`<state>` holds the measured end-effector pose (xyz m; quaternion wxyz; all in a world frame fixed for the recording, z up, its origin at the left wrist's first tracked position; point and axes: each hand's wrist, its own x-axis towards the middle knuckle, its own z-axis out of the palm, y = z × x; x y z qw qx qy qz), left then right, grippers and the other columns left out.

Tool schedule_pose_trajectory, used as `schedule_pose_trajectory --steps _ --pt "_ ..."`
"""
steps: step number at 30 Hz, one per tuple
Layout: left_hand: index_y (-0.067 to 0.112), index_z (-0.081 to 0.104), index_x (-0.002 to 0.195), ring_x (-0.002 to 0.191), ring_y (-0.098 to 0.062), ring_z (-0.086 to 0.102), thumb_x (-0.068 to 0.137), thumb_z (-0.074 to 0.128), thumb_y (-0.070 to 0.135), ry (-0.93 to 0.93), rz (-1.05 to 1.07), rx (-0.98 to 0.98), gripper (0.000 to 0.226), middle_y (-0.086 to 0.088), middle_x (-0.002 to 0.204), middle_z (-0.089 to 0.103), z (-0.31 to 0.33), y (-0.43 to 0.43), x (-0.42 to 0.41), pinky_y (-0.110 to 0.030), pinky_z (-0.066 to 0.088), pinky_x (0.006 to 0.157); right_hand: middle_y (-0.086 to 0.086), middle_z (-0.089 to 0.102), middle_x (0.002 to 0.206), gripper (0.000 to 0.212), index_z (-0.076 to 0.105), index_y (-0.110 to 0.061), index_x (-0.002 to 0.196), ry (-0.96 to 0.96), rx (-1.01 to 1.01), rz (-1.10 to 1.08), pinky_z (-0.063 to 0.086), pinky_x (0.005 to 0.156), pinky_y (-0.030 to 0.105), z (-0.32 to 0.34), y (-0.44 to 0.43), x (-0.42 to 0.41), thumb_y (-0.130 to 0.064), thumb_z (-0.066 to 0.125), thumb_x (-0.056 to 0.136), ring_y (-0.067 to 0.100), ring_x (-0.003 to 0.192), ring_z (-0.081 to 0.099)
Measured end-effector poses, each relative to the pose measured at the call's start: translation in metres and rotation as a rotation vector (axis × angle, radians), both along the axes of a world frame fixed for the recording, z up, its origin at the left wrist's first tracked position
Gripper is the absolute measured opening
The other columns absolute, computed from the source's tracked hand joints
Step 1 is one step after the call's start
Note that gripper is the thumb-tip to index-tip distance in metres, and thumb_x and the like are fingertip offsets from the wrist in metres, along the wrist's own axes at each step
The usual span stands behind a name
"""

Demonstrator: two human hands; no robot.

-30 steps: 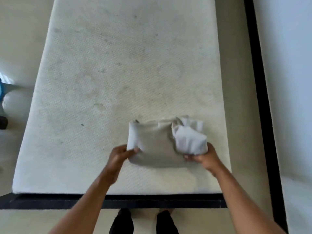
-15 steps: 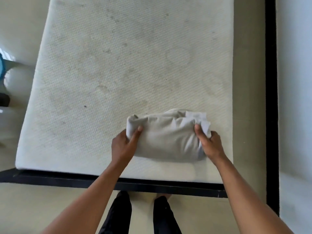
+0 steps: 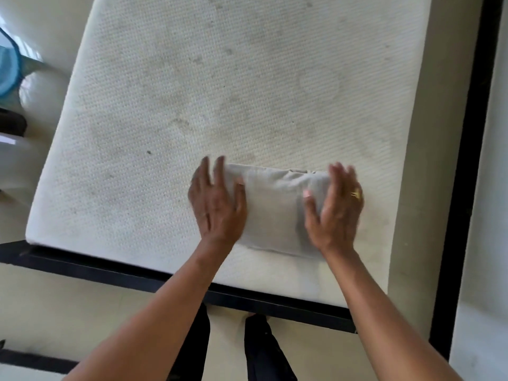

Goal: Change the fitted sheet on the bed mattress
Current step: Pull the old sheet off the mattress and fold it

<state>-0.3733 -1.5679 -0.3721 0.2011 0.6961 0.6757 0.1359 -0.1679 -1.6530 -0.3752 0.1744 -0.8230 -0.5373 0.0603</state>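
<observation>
Hands [image 3: 217, 207] [image 3: 334, 213] now flat on folded sheet [image 3: 275, 210]

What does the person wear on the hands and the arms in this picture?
Both forearms are bare, and no sleeve shows. The right hand has a gold ring on one finger. The left hand shows no ring, watch or glove.

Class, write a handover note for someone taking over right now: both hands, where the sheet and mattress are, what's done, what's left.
Left hand: open, fingers straight, against the left end of the folded sheet.
Right hand: open, against its right end.
The sheet lies by the near edge of the mattress.
Done: the mattress is bare.
Left: unfold the sheet and fit every corner.
</observation>
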Motion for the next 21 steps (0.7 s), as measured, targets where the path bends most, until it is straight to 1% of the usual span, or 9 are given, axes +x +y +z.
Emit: schedule_pose_trajectory --steps 2,3,7,9,12,15,17,19,21 --pt "0.026 0.027 0.161 0.158 -0.028 0.009 0.104 0.036 0.051 0.094 -0.399 0.072 0.063 -0.008 0.171 0.013 -0.009 -0.008 0.006 -0.054 0.013 0.125 0.006 0.021 0.170 0.065 0.028 -0.017 0.162 -0.037 -0.161 0.336 0.012 0.126 0.053 -0.011 0.002 -0.004 -0.049 0.039 0.106 0.026 0.159 0.010" --pt "0.027 0.024 0.162 0.159 -0.027 0.002 0.105 0.034 0.053 0.131 -0.545 0.057 0.063 -0.005 0.171 0.010 -0.021 -0.011 0.004 -0.057 0.012 0.124 0.002 0.017 0.171 0.065 0.024 -0.022 0.163 -0.061 -0.244 0.389 0.010 0.127 0.054 -0.023 0.003 0.002 -0.053 0.032 0.107 0.023 0.159 0.007" --pt "0.025 0.023 0.162 0.159 -0.022 0.002 0.107 0.030 0.046 0.094 -0.612 -0.031 0.060 0.002 0.171 0.013 -0.065 -0.015 -0.016 -0.058 0.016 0.122 -0.006 0.019 0.171 0.062 0.024 -0.025 0.163 0.017 -0.335 0.202 0.016 0.124 0.056 -0.066 -0.004 0.024 -0.051 0.028 0.106 0.019 0.159 0.008" --pt "0.020 0.028 0.161 0.158 -0.023 0.007 0.107 0.035 0.033 -0.119 -0.486 -0.033 0.056 -0.001 0.171 0.016 -0.070 -0.023 -0.026 -0.055 0.019 0.124 -0.007 0.019 0.170 0.062 0.025 -0.026 0.162 0.043 -0.334 0.183 0.015 0.125 0.054 -0.070 -0.003 0.027 -0.051 0.028 0.106 0.018 0.159 0.009" --pt "0.015 0.034 0.157 0.154 -0.020 0.024 0.109 0.035 0.037 -0.291 0.044 -0.149 0.053 -0.003 0.165 0.027 -0.062 -0.057 -0.044 -0.047 0.028 0.123 -0.010 0.029 0.166 0.058 0.034 -0.029 0.158 0.022 -0.340 0.187 0.020 0.123 0.047 -0.065 0.003 0.032 -0.054 0.031 0.106 0.016 0.155 0.021" --pt "0.017 0.061 0.118 0.111 -0.028 0.065 0.103 0.036 0.061 -0.361 0.745 -0.319 0.053 -0.004 0.118 0.065 -0.025 -0.108 -0.041 -0.051 0.053 0.097 -0.011 0.038 0.159 0.055 0.038 -0.032 0.154 -0.012 -0.374 0.164 0.031 0.115 0.045 -0.059 0.010 0.035 -0.056 0.034 0.105 0.017 0.147 0.033" --pt "0.020 0.068 0.104 0.089 -0.025 0.074 0.098 0.044 0.067 -0.641 0.779 -0.584 0.053 -0.001 0.097 0.075 0.003 -0.127 -0.013 -0.053 0.060 0.084 -0.010 0.039 0.156 0.055 0.036 -0.033 0.155 -0.012 -0.406 0.140 0.036 0.110 0.048 -0.055 0.008 0.028 -0.057 0.032 0.105 0.020 0.144 0.036" --pt "0.028 0.068 0.116 0.102 -0.015 0.073 0.093 0.058 0.066 -0.935 0.600 -0.736 0.046 0.006 0.111 0.075 0.015 -0.124 0.018 -0.049 0.061 0.089 -0.007 0.040 0.154 0.056 0.034 -0.034 0.156 0.007 -0.445 0.092 0.039 0.106 0.051 -0.051 0.001 0.018 -0.058 0.029 0.105 0.024 0.141 0.039" --pt "0.032 0.061 0.131 0.117 -0.011 0.067 0.086 0.075 0.058 -1.081 0.567 -0.700 0.054 0.010 0.126 0.070 0.008 -0.106 0.041 -0.045 0.056 0.098 -0.005 0.043 0.149 0.058 0.033 -0.035 0.156 0.032 -0.492 0.016 0.041 0.100 0.052 -0.045 -0.008 0.009 -0.060 0.024 0.104 0.027 0.133 0.046"
